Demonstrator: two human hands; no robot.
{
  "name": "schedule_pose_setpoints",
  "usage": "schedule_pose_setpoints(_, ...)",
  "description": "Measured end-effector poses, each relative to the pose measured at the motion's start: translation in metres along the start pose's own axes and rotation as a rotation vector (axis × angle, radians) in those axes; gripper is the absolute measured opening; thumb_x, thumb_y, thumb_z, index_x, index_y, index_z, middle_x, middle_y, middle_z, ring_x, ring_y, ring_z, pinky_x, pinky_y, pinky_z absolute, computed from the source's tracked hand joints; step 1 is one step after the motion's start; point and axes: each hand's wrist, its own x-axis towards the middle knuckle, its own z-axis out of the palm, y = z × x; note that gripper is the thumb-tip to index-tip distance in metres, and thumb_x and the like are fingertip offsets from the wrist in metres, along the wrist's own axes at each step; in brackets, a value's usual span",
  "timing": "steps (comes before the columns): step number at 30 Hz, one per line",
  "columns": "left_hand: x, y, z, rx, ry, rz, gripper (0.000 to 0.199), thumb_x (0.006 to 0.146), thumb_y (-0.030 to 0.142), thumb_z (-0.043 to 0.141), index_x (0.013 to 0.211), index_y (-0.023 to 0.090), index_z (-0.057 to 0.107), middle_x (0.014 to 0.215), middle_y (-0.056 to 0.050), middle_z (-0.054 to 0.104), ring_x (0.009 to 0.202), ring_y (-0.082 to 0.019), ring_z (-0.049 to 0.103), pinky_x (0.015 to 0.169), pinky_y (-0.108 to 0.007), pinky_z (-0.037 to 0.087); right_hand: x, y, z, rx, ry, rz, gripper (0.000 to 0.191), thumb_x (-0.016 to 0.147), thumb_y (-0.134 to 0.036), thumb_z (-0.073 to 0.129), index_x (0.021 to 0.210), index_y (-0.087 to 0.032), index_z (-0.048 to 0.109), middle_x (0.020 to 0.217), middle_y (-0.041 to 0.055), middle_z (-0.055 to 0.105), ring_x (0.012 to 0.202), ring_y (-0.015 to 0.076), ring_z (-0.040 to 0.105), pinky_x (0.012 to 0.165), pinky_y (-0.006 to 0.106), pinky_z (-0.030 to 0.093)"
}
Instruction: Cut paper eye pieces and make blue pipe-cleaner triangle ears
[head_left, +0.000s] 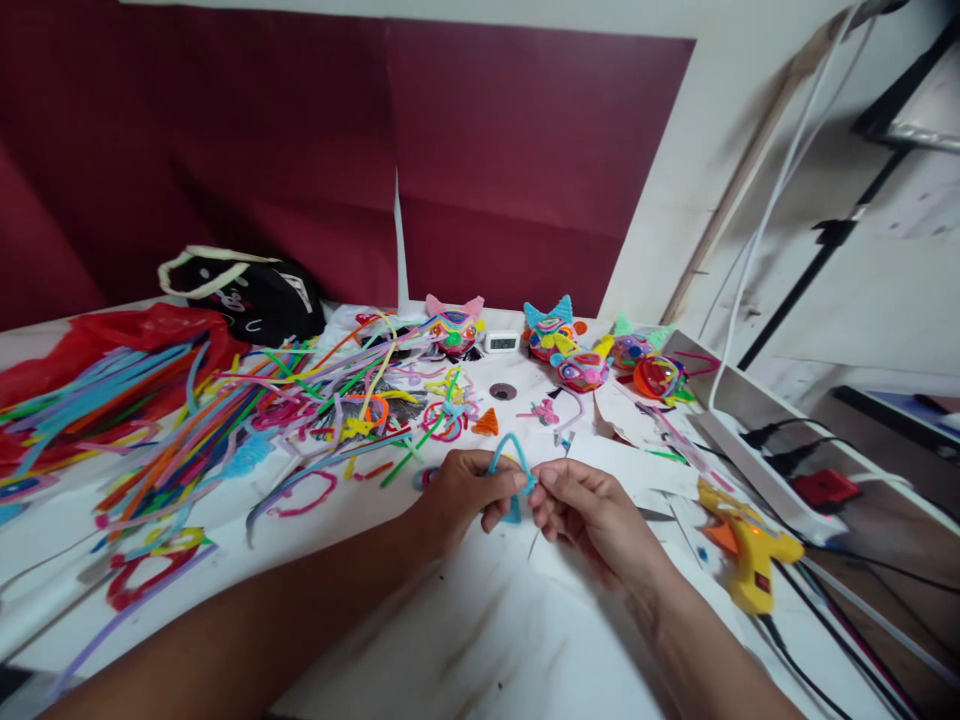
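Observation:
A light-blue pipe cleaner [511,440], bent into a pointed loop, is held up between my two hands above the white table [450,640]. My left hand [480,490] pinches its lower part between thumb and fingers. On the other side, my right hand [574,495] has thumb and forefinger closed on the same piece, near where its ends meet. More light blue shows just below my fingertips. An orange triangular piece [485,422] lies on the table beyond my left hand.
Many coloured pipe cleaners [187,410] spread over the left side. Decorated mask-like figures [551,330] stand at the back beside a small digital clock [502,343]. At right are a yellow glue gun [754,550] and a power strip [772,480] with cables.

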Motion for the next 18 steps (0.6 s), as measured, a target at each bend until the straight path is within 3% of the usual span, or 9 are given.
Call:
schedule_pose_setpoints(9, -0.0009, 0.004, -0.0006, -0.044, -0.062, -0.077, 0.021, 0.065, 0.03, 0.067, 0.059, 0.012, 0.06, 0.041, 0.005, 0.048, 0.031, -0.002, 0.035, 0.032, -0.016, 0.022, 0.0032, 0.0044, -0.0051, 0.091, -0.079, 0.074, 0.024, 0.067, -0.032, 0.076, 0.078, -0.014, 0.065, 0.063, 0.0002, 0.064, 0.047, 0.0067, 0.055, 0.042, 0.015, 0.043)
schedule_pose_setpoints(18, 0.0005, -0.0014, -0.0048, -0.041, -0.134, -0.066, 0.021, 0.071, 0.029, 0.065, 0.061, 0.011, 0.061, 0.044, 0.004, 0.049, 0.032, -0.002, 0.037, 0.033, -0.015, 0.025, 0.0032, 0.0083, -0.0052, 0.105, -0.101, 0.077, 0.02, 0.07, -0.029, 0.075, 0.074, -0.015, 0.061, 0.061, -0.0017, 0.062, 0.045, 0.005, 0.052, 0.041, 0.015, 0.042)
